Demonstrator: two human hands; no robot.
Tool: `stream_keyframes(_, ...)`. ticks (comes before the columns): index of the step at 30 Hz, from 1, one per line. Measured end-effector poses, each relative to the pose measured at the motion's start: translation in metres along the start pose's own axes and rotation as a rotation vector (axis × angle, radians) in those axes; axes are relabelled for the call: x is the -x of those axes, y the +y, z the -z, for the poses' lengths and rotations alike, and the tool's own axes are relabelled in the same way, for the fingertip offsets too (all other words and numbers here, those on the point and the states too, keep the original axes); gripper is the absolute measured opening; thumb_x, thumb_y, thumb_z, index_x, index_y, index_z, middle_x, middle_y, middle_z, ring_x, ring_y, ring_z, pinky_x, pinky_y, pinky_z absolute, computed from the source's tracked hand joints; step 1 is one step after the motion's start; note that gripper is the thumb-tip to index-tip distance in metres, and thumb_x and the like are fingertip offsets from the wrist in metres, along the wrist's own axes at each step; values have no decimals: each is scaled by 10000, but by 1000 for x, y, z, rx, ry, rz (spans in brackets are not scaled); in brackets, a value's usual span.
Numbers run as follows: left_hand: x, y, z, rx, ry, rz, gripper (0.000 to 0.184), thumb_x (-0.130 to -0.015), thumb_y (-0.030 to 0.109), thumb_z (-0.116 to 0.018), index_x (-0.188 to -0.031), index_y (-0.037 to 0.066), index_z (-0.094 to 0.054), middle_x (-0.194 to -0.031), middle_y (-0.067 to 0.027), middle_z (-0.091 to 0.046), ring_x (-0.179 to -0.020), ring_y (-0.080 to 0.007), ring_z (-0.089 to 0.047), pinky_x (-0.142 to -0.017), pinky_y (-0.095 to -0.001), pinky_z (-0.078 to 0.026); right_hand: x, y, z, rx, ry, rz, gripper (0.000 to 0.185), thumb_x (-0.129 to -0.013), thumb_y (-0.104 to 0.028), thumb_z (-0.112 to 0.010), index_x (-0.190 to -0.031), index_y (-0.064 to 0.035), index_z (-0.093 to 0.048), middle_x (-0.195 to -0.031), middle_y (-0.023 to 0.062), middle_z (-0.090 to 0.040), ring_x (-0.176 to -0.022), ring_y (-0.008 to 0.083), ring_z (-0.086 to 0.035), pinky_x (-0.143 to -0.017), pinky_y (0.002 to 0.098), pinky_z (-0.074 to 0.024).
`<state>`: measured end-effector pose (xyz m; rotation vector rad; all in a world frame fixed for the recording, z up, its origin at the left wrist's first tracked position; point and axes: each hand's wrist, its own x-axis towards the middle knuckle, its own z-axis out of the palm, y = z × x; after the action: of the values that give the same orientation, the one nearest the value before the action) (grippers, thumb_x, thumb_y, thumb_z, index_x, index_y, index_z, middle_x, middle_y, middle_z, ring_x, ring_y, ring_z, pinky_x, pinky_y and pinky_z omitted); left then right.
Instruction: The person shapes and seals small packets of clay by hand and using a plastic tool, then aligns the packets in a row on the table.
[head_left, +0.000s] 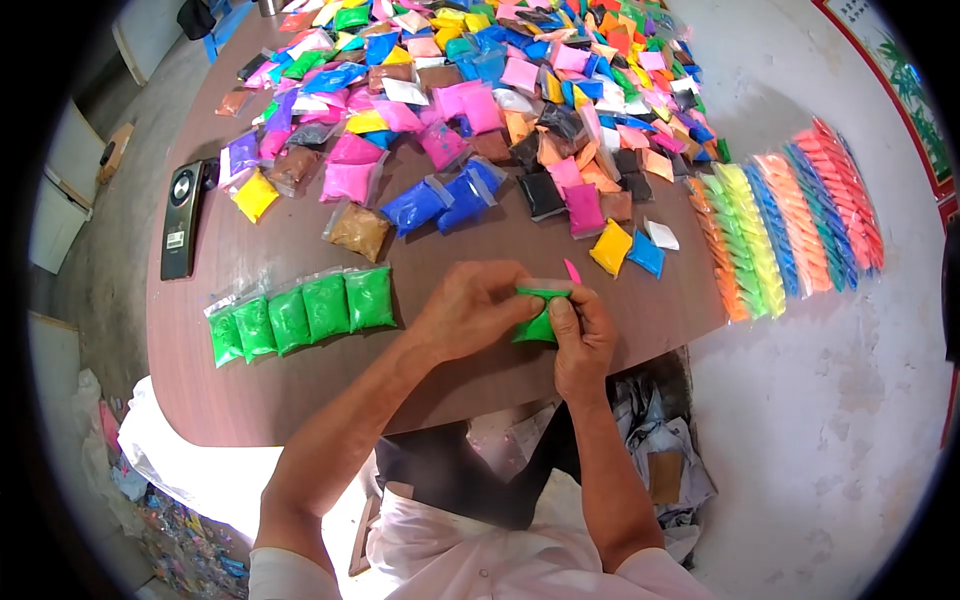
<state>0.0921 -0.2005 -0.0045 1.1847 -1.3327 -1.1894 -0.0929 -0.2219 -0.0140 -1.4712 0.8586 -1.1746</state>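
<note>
Between my two hands is a small clear bag of green clay (pixel 537 328), held near the table's front edge. My left hand (pixel 484 308) pinches its upper left side, fingers closed. My right hand (pixel 583 335) grips the upper right side, thumb pressed on the front. Just behind the bag, a pink pointed piece (pixel 572 271) shows by my right fingers; I cannot tell what it is. To the left, several green bags (pixel 327 306) lie in an overlapping row on the brown table (pixel 430 385).
Many coloured bags (pixel 480 108) are heaped across the back of the table. A dark phone (pixel 181 222) lies at the left edge. Long strips of twisted coloured packs (pixel 790 225) lie at the right. Nearer me are a yellow bag (pixel 610 247) and two blue bags (pixel 418 206).
</note>
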Motion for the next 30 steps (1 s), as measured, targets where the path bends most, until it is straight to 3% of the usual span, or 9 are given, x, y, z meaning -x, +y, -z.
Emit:
stream_keyframes(5,-1,-4,0,126,3,-36,140,-950,127,-744,-1013,10,-701,-830,36,-658,-783,-15,-578,-654,-213,-471,2,-4,0,-21,3,-57,207,-1048,-66,-552,-1212,6,-656,-1085,41,-697,-945,75,-624,-849,236,-503)
stream_keyframes(7,-2,-1,0,75,2,-38,139,-951,127,-743,-1006,9,-697,-838,32,-662,-795,-20,-583,-664,-217,-477,1,-3,0,-22,-14,-5,259,-1020,-51,-603,-1269,0,-656,-1143,38,-686,-1030,93,-629,-904,252,-504)
stream_keyframes(17,-1,-1,1,112,12,-32,155,-949,133,-746,-1014,0,-701,-881,9,-689,-830,-38,-609,-714,-220,-496,0,-15,-5,30,-23,31,321,-1001,-57,-624,-1316,4,-628,-1178,58,-689,-1069,133,-644,-933,285,-512)
stream_keyframes(20,-1,5,2,286,48,29,143,-940,135,-759,-1003,15,-710,-872,19,-687,-828,-30,-599,-709,-220,-487,3,-11,-3,-10,-4,-78,305,-998,-82,-640,-1290,7,-630,-1176,64,-689,-1051,134,-647,-932,293,-513)
stream_keyframes(25,0,9,-3,121,111,17,170,-926,161,-770,-1003,15,-729,-873,25,-698,-817,-27,-597,-702,-214,-471,3,-5,0,78,-67,-81,211,-974,-91,-672,-1162,2,-652,-1046,73,-695,-949,134,-653,-851,296,-526)
stream_keyframes(30,9,25,-4,40,118,68,176,-928,157,-761,-1027,11,-743,-913,10,-727,-828,-23,-608,-698,-211,-470,2,-2,-3,47,-104,-41,219,-946,-108,-709,-1133,-6,-660,-969,86,-701,-871,153,-664,-778,301,-530)
